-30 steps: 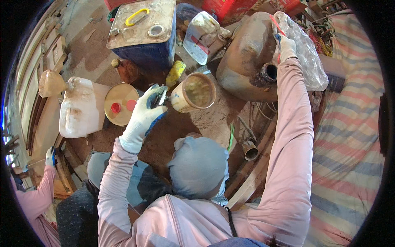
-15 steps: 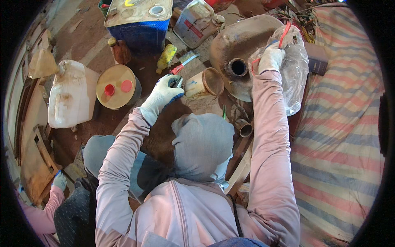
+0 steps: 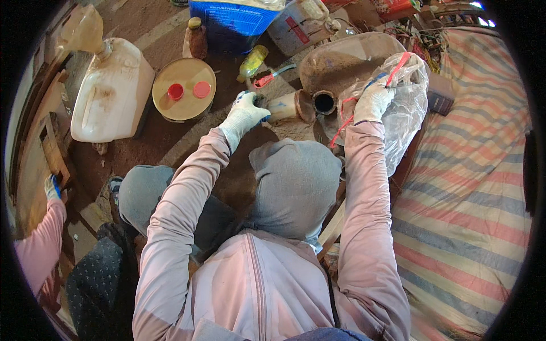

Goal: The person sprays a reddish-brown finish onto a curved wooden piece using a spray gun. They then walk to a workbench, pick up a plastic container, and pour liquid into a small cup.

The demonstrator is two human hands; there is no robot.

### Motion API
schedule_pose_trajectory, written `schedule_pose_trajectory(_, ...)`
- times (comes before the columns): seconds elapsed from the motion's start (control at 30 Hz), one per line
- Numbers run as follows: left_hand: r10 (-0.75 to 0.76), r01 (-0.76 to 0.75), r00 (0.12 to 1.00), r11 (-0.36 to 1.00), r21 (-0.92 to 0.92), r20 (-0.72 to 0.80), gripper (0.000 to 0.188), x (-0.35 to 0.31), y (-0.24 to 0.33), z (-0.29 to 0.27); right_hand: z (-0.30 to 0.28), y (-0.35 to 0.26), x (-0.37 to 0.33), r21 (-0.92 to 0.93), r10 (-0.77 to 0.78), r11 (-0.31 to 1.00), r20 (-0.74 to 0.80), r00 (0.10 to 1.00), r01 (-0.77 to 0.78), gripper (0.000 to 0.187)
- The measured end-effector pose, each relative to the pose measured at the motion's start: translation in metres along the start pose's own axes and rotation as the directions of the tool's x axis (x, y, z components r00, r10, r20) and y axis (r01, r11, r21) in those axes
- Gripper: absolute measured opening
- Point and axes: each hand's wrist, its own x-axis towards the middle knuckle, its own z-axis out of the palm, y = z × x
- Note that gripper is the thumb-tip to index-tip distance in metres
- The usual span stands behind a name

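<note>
My right hand [image 3: 374,102], in a white glove with a blue palm, grips a clear plastic bag [image 3: 406,125] with red ties. The bag hangs beside the open dark neck [image 3: 325,103] of a rusty, rounded metal tank [image 3: 347,59]. My left hand [image 3: 245,115], gloved the same way, is beside a stained translucent cup [image 3: 283,109] lying on its side. Its fingers curve with a gap between them and the thumb, and no object shows there. Just beyond lies a red-handled brush [image 3: 264,81], near a yellow bottle [image 3: 252,63].
Left stand a white jerrycan [image 3: 111,91] and a round tin [image 3: 185,85] with red caps on its lid. A blue can [image 3: 233,25] and brown bottle [image 3: 195,40] stand farther back. Striped sheeting [image 3: 466,182] covers the right. At far left is another person's gloved hand [image 3: 53,187].
The view has shifted, bringing the containers higher in the picture. My right hand still holds the bag, and my left stays near the cup. The other person's hand has moved up along the wood.
</note>
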Motion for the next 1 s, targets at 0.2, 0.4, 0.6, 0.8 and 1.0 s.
schedule_pose_trajectory(0.2, -0.117, 0.127, 0.990, 0.981, -0.148, 0.074, 0.058, -0.013, -0.035, -0.008, -0.013, -0.001, -0.042, -0.115, 0.036, 0.993, 0.171, 0.985, -0.016, 0.034)
schedule_pose_trajectory(0.4, -0.112, 0.111, 0.994, 0.992, -0.053, -0.014, 0.058, -0.028, -0.059, -0.007, 0.001, 0.020, -0.075, 0.006, -0.362, 0.932, -0.028, 0.932, 0.363, 0.051)
schedule_pose_trajectory(0.6, -0.127, 0.124, 0.992, 0.988, -0.089, -0.029, 0.061, -0.040, -0.088, -0.014, 0.004, 0.036, -0.119, -0.105, -0.532, 0.831, 0.141, 0.835, 0.546, 0.039)
schedule_pose_trajectory(0.8, -0.119, 0.116, 0.993, 0.989, -0.097, -0.026, 0.062, -0.044, -0.114, -0.009, 0.028, 0.027, -0.163, -0.121, -0.582, 0.801, 0.068, 0.810, 0.586, 0.036)
schedule_pose_trajectory(1.0, -0.156, 0.150, 0.986, 0.984, -0.094, -0.053, 0.068, -0.053, -0.116, -0.001, 0.029, 0.032, -0.180, -0.129, -0.521, 0.844, 0.036, 0.853, 0.521, 0.033)
